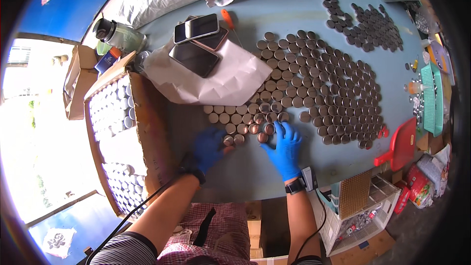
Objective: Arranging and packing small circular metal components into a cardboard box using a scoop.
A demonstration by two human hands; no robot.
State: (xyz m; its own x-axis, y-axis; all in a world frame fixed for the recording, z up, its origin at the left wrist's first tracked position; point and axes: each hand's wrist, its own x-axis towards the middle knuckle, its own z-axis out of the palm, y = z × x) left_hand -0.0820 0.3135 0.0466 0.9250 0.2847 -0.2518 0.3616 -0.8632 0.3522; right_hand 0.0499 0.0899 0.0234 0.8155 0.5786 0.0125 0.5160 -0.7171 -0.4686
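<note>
Many round silver-grey metal lids point(296, 82) lie flat in a loose sheet across the blue-grey table. My right hand point(285, 149), in a blue glove, rests at the near edge of that sheet. Its thumb and fingers are spread around a shiny lid point(263, 138), the thumb at its near side, without a clear grip. My left hand point(208, 148), also blue-gloved, is at the near left end of the lids, beside two lids at the edge. Motion blurs its fingers, so what they hold, if anything, does not show.
To the left stands a cardboard box point(154, 132) with rows of lids. White paper point(211, 86) carries several phones point(196, 28); an orange-handled tool point(227, 18) lies behind. A bottle point(122, 37) stands far left. At right are a red dustpan-like piece point(403, 143) and a teal basket point(431, 100).
</note>
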